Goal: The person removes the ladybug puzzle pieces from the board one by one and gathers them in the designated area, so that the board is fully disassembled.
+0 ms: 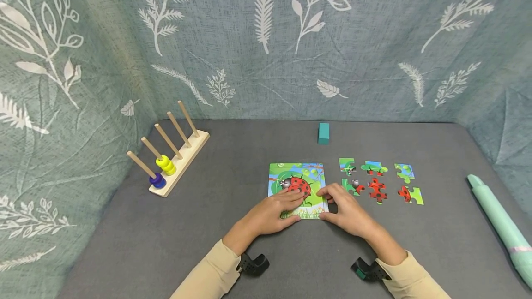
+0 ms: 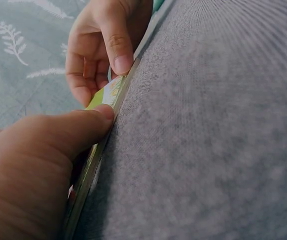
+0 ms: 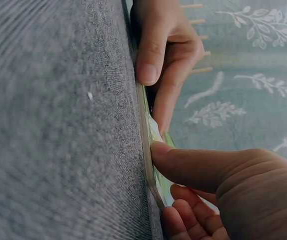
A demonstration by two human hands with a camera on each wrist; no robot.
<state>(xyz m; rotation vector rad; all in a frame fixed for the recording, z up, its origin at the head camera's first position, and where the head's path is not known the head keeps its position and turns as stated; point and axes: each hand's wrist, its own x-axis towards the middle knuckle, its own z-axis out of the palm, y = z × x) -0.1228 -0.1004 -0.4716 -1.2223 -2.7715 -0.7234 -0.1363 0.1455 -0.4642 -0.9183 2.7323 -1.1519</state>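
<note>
In the head view a square ladybug jigsaw puzzle (image 1: 313, 170) lies on the dark grey table. My left hand (image 1: 274, 210) rests on its lower left part, fingers extended over the picture and thumb at the near edge. My right hand (image 1: 348, 209) holds the lower right corner, thumb at the near edge and bent fingers along the right side. The left wrist view shows the left thumb (image 2: 96, 120) against the board's edge. In the right wrist view, the right thumb (image 3: 183, 160) touches that edge, with the other fingers curled beside it. The palms hide part of the picture.
Several loose ladybug puzzle pieces (image 1: 377, 191) lie in two rows right of the board. A teal block (image 1: 323, 134) stands behind it. At left is a wooden peg stand (image 1: 187, 157) with yellow and blue rings; a rolled mint-green cloth (image 1: 500, 218) lies far right.
</note>
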